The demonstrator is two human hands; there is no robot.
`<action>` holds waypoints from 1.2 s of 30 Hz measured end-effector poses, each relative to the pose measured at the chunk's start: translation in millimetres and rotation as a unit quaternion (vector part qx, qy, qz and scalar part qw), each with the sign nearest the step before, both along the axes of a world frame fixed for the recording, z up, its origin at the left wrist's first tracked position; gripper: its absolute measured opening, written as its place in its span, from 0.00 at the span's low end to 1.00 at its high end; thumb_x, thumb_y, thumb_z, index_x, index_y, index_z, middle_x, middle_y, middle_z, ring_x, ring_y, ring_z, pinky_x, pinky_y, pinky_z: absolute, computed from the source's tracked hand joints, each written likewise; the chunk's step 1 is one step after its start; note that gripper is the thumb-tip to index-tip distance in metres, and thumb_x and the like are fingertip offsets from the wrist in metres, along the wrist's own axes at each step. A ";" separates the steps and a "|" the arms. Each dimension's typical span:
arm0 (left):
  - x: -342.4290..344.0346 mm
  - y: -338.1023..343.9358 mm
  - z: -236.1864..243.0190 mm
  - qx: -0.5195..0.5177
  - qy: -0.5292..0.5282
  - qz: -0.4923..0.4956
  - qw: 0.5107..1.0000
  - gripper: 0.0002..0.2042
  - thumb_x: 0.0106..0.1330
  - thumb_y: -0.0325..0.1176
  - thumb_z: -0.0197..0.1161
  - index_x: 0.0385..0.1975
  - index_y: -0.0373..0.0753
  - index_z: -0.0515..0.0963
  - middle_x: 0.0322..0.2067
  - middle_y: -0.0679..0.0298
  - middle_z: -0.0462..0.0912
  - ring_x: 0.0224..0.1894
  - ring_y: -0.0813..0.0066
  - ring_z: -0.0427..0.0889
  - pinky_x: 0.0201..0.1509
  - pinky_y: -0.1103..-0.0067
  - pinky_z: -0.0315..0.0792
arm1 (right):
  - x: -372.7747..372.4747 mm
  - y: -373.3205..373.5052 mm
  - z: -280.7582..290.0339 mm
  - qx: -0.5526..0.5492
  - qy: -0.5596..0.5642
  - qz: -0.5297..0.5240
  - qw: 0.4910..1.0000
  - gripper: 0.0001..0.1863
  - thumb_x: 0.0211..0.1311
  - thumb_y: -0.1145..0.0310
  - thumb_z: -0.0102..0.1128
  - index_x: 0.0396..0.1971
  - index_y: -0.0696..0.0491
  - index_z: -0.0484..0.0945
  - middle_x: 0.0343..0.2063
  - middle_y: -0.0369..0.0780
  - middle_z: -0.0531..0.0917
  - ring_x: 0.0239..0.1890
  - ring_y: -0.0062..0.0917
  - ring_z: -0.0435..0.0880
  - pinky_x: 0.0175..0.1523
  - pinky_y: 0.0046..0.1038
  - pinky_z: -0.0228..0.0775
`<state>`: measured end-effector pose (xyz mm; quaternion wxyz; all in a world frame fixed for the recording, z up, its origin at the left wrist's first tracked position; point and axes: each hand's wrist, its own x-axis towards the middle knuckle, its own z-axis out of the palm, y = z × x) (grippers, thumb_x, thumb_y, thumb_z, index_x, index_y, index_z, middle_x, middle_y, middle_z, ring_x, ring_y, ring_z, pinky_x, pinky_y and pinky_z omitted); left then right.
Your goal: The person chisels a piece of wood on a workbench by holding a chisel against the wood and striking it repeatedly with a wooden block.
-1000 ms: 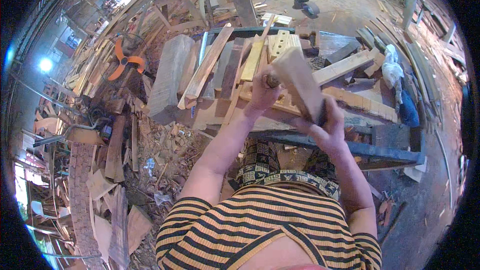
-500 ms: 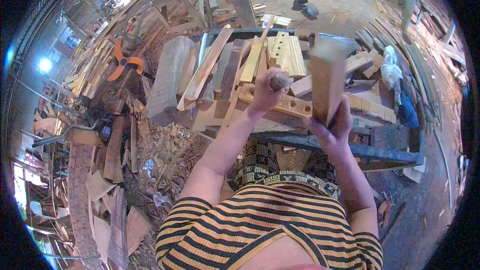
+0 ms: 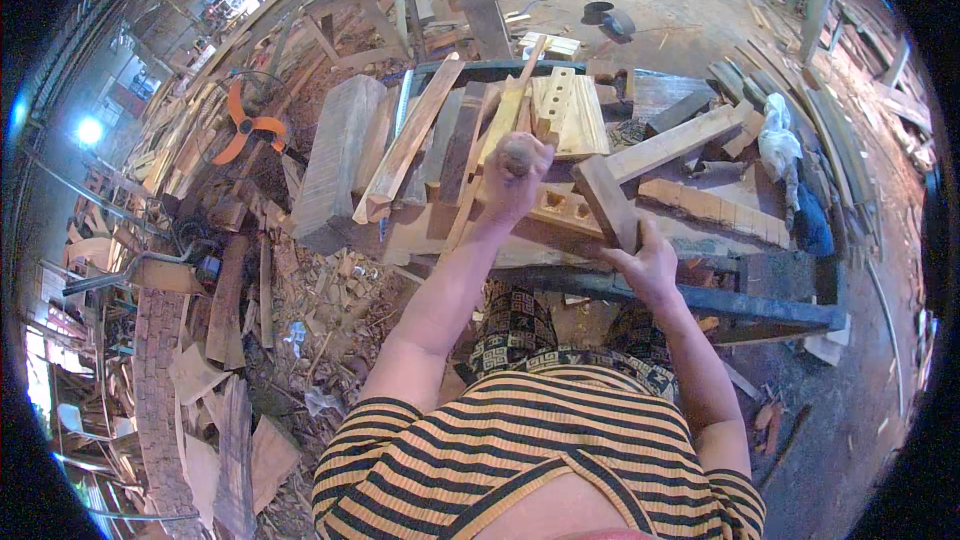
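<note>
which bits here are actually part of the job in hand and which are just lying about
In hand:
- left hand gripping a round wooden handle
- right hand holding a squared timber block
- pale board with cut slots under both hands

Lying about:
- orange fan
- stacked planks
- white cloth
- scrap offcuts on the floor

A pale wooden block (image 3: 607, 202), squared and long, lies slanted across a slab with rectangular mortise holes (image 3: 562, 212) (both raw, unfinished timber) on the workbench.
</note>
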<state>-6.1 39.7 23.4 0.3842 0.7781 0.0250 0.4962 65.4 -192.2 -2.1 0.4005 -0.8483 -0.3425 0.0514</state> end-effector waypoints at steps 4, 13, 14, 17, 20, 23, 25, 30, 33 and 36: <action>-7.6 11.5 -0.7 -0.170 -0.069 -0.050 0.982 0.07 0.58 0.29 0.65 0.32 0.41 0.73 0.25 0.70 0.74 0.23 0.83 0.74 0.28 0.83 0.71 | 4.0 -0.1 -9.5 -0.104 0.028 0.004 0.994 0.37 0.41 0.46 0.70 0.47 0.54 0.69 0.31 0.53 0.82 0.38 0.49 0.81 0.43 0.43 0.71; -17.9 23.1 23.4 -0.275 -0.142 0.121 0.943 0.08 0.62 0.34 0.64 0.29 0.40 0.71 0.19 0.70 0.73 0.18 0.84 0.71 0.20 0.85 0.65 | 13.0 8.0 7.9 -0.259 0.001 0.052 0.965 0.37 0.41 0.46 0.70 0.46 0.55 0.66 0.35 0.52 0.82 0.41 0.46 0.81 0.46 0.42 0.72; -17.9 22.4 25.7 -0.305 -0.177 0.105 0.930 0.08 0.62 0.33 0.65 0.29 0.40 0.71 0.18 0.70 0.73 0.17 0.84 0.70 0.21 0.84 0.65 | 12.4 8.0 9.4 -0.262 0.012 0.055 0.963 0.37 0.41 0.46 0.70 0.46 0.55 0.66 0.36 0.52 0.82 0.42 0.45 0.81 0.46 0.41 0.72; -13.1 16.3 26.6 -0.295 -0.154 0.106 0.937 0.09 0.62 0.33 0.64 0.29 0.41 0.70 0.17 0.71 0.71 0.18 0.84 0.71 0.22 0.85 0.65 | 10.2 7.4 12.8 -0.256 0.020 0.060 0.965 0.38 0.41 0.46 0.70 0.47 0.55 0.66 0.37 0.52 0.82 0.43 0.45 0.81 0.47 0.41 0.72; -5.7 11.9 21.6 -0.281 -0.137 0.081 0.947 0.08 0.63 0.33 0.64 0.28 0.42 0.70 0.17 0.72 0.70 0.18 0.84 0.70 0.23 0.86 0.65 | 9.2 7.4 14.8 -0.252 0.017 0.059 0.966 0.39 0.41 0.46 0.70 0.47 0.56 0.65 0.37 0.52 0.82 0.42 0.45 0.81 0.47 0.41 0.72; 0.8 12.6 16.8 -0.289 -0.151 0.075 0.942 0.10 0.63 0.35 0.64 0.25 0.41 0.72 0.18 0.74 0.71 0.18 0.89 0.68 0.21 0.87 0.63 | 9.2 7.6 15.2 -0.258 0.013 0.058 0.964 0.38 0.41 0.46 0.69 0.47 0.56 0.66 0.36 0.52 0.82 0.42 0.45 0.81 0.47 0.41 0.72; 3.2 14.3 15.0 -0.294 -0.137 0.085 0.942 0.10 0.63 0.35 0.64 0.24 0.41 0.71 0.18 0.73 0.71 0.17 0.88 0.68 0.21 0.87 0.63 | 9.5 7.3 13.7 -0.258 0.007 0.056 0.964 0.38 0.41 0.46 0.69 0.46 0.56 0.66 0.36 0.52 0.82 0.42 0.45 0.81 0.47 0.41 0.72; 6.2 13.9 13.2 -0.264 -0.129 0.095 0.951 0.10 0.63 0.34 0.64 0.24 0.41 0.70 0.18 0.73 0.71 0.18 0.88 0.69 0.21 0.87 0.63 | 11.2 5.1 4.9 -0.227 0.000 0.057 0.972 0.37 0.39 0.45 0.70 0.42 0.56 0.68 0.34 0.51 0.82 0.41 0.45 0.81 0.45 0.41 0.72; 9.5 9.9 10.7 -0.251 -0.110 0.089 0.958 0.09 0.62 0.32 0.64 0.24 0.41 0.70 0.19 0.73 0.72 0.19 0.88 0.69 0.21 0.86 0.63 | 14.0 5.3 5.3 -0.219 0.001 0.061 0.974 0.37 0.39 0.45 0.71 0.43 0.56 0.69 0.34 0.51 0.82 0.40 0.46 0.81 0.44 0.42 0.72; 13.7 6.3 8.2 -0.199 -0.112 0.068 0.971 0.09 0.61 0.28 0.64 0.24 0.41 0.70 0.19 0.73 0.72 0.19 0.88 0.68 0.21 0.86 0.63 | 16.3 3.9 19.1 -0.179 0.053 0.038 0.982 0.37 0.40 0.46 0.71 0.44 0.57 0.70 0.32 0.51 0.82 0.38 0.43 0.82 0.45 0.39 0.72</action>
